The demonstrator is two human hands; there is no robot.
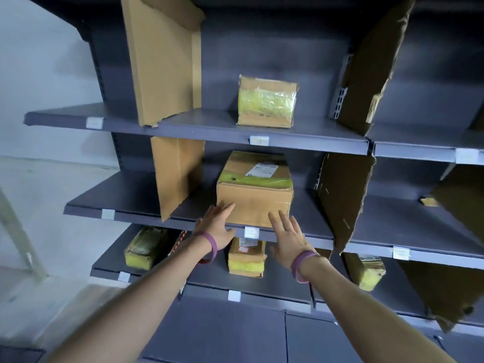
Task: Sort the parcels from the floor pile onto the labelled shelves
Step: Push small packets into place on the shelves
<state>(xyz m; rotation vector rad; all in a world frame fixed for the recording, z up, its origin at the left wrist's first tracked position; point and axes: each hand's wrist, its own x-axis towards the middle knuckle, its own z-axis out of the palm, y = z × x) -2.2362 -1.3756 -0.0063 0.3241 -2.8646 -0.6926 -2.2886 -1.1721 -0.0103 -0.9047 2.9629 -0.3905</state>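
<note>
A brown cardboard parcel (255,195) with yellow-green tape and a white label sits on the middle shelf (131,203), between two cardboard dividers. My left hand (216,225) lies with straight fingers against the parcel's lower left front corner. My right hand (286,237) is spread flat in front of the parcel's lower right corner, its fingertips at the box face. Neither hand grips anything. A smaller taped parcel (267,104) stands on the shelf above.
The lower shelf holds three taped parcels (145,247) (246,258) (366,272). Cardboard dividers (176,174) (343,197) split each shelf into bays. Small white label tags (251,232) mark the shelf edges. A pale wall and floor lie to the left.
</note>
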